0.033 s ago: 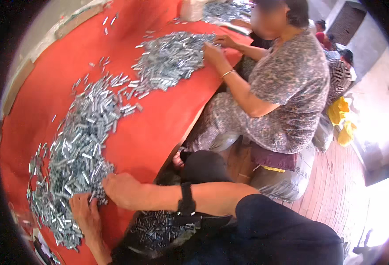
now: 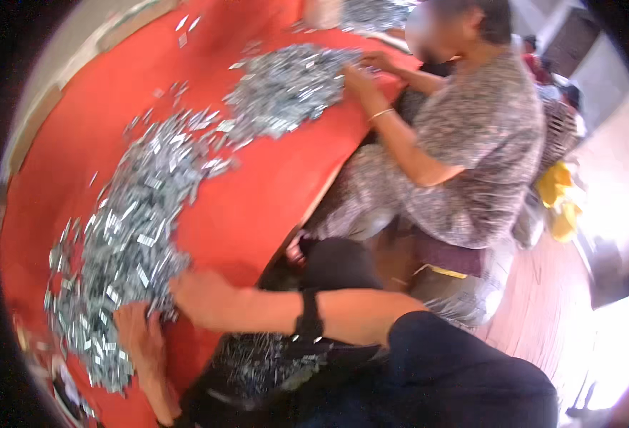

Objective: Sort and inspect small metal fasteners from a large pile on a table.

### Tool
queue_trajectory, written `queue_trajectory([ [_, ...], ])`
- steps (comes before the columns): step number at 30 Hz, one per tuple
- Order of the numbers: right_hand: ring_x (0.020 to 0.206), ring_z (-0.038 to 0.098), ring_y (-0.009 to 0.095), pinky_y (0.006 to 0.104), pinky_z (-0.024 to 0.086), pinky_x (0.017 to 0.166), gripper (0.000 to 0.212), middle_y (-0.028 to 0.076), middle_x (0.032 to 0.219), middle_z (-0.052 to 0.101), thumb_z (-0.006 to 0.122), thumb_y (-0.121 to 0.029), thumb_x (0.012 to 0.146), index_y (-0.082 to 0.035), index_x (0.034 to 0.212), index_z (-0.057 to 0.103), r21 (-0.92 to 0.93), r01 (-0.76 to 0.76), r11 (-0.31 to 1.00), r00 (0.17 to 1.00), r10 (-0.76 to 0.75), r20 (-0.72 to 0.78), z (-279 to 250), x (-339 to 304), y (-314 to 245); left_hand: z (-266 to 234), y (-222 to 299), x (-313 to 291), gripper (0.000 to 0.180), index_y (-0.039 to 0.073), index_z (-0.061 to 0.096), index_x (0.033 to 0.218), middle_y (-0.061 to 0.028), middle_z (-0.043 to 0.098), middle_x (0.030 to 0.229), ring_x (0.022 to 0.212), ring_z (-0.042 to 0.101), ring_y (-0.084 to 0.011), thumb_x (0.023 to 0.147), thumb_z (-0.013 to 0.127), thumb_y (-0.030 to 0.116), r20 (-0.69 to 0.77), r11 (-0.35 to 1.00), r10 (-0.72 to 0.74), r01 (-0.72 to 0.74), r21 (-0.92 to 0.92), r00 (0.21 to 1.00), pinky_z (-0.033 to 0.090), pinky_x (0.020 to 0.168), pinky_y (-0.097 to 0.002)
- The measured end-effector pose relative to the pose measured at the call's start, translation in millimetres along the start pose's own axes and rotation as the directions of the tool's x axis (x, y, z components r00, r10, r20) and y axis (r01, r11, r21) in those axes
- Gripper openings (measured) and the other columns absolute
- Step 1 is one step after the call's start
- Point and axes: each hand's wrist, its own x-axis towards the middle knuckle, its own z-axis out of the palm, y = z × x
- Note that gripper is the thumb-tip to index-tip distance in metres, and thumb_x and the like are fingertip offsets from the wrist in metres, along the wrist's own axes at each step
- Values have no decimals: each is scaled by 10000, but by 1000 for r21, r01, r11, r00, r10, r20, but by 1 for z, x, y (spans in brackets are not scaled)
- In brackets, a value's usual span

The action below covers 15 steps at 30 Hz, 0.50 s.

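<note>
A long heap of small silvery metal pieces (image 2: 132, 221), short and narrow like clips or tubes, lies on the red table covering (image 2: 236, 207). At its near end my left hand (image 2: 143, 339) reaches in, thumb and fingers apart, their tips down among the pieces. Just to the right, my right hand (image 2: 204, 296) touches the heap's near right edge. Its fingers look curled together, and blur hides what is in them. A black band (image 2: 309, 314) circles my right wrist. Below my right forearm, a dark container area holds more loose pieces (image 2: 271, 364).
A co-worker (image 2: 471, 135) sits at the table's right edge, hands at a second heap (image 2: 286, 89). Another pile (image 2: 378, 14) lies farther back. Stuffed sacks (image 2: 464, 292) and yellow bags (image 2: 560, 200) rest on the brick floor. A raised rim (image 2: 36, 128) borders the table's far left.
The whole view has shifted slightly and blurred, with the co-worker and second heap a little farther right in it. Both my hands stay at the same part of the near heap.
</note>
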Motion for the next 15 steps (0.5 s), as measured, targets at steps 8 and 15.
queue_trajectory([
  [8, 649, 634, 289, 389, 482, 585, 92, 184, 778, 642, 637, -35, 848, 12, 911, 591, 565, -213, 797, 977, 177, 119, -65, 4, -7, 3, 39, 1, 205, 37, 663, 962, -116, 644, 891, 835, 609, -308, 781, 757, 26, -159, 892, -173, 86, -443, 972, 484, 723, -391],
  [15, 659, 598, 108, 304, 478, 588, 111, 93, 769, 652, 664, -64, 892, 19, 955, 627, 660, -365, 657, 931, 235, 280, -60, 5, -14, -4, 33, -7, 205, 23, 662, 973, -103, 669, 924, 794, 635, -258, 794, 762, 24, -33, 852, -151, 113, -510, 988, 501, 688, -338],
])
